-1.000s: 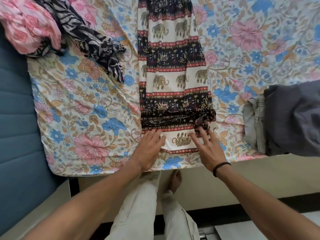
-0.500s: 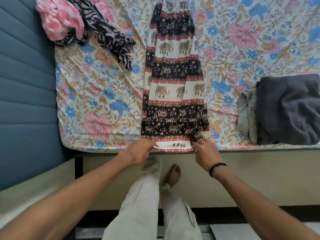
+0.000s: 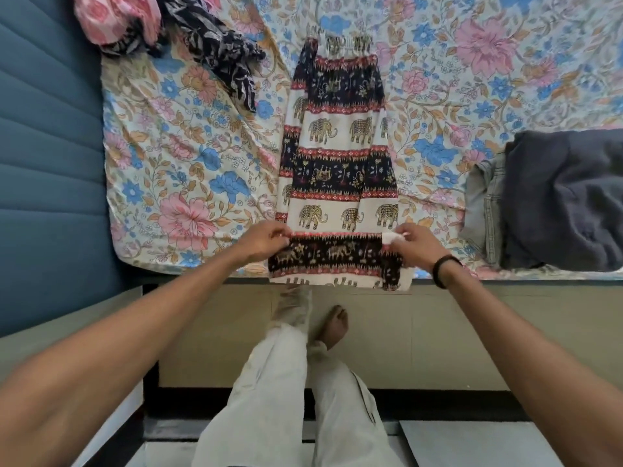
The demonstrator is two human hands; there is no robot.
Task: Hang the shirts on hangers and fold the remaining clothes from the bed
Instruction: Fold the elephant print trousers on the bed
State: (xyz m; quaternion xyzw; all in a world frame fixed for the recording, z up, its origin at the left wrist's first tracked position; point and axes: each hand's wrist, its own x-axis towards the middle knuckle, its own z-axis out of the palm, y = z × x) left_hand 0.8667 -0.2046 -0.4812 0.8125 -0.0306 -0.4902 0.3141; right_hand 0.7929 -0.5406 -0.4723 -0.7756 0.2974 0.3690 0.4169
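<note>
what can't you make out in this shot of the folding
Head view only:
- Elephant-print garment: top end blends into the sheet; whether trousers or skirt is unclear.
- Both hands, left, right: their fingertips are hidden in the hem.
- Dark pile: cut off by the right edge.
- Pink cloth: cut off at the top.

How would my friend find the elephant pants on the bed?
Look at the flowery bed sheet, then at its middle, straight ahead of the person. The elephant pants lie there in a long strip, with the left hand and right hand pinching the near end. Only they have striped rows of little elephants.
</note>
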